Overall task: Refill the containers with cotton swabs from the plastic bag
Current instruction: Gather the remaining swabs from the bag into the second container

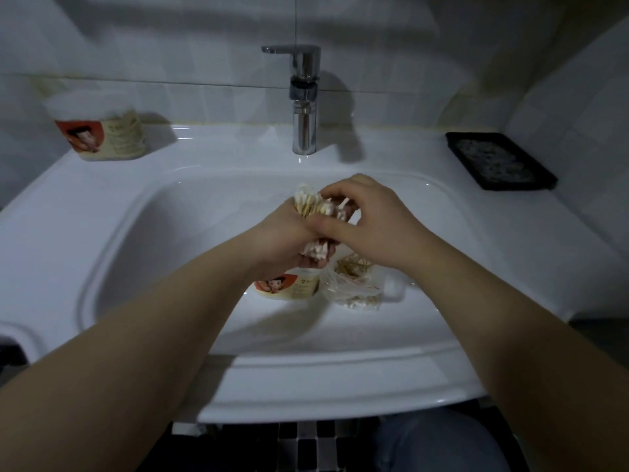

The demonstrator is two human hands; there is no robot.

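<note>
My left hand [284, 235] grips a thick bundle of cotton swabs [311, 204] over the sink basin, white tips sticking out above and below the fist. My right hand [369, 219] curls around the same bundle from the right, thumb pressing on its side. Directly below, partly hidden by my left hand, a round container [289, 287] with a red label stands in the basin. Beside it on the right lies the clear plastic bag [357, 287] with more swabs inside. A second labelled container [102, 131] with swabs stands on the sink's back left ledge.
The white sink [102, 212] fills the view, with a chrome faucet [304, 97] at the back centre. A black tray [500, 161] sits on the right ledge. Tiled wall behind; dark floor tiles and my knee below the front rim.
</note>
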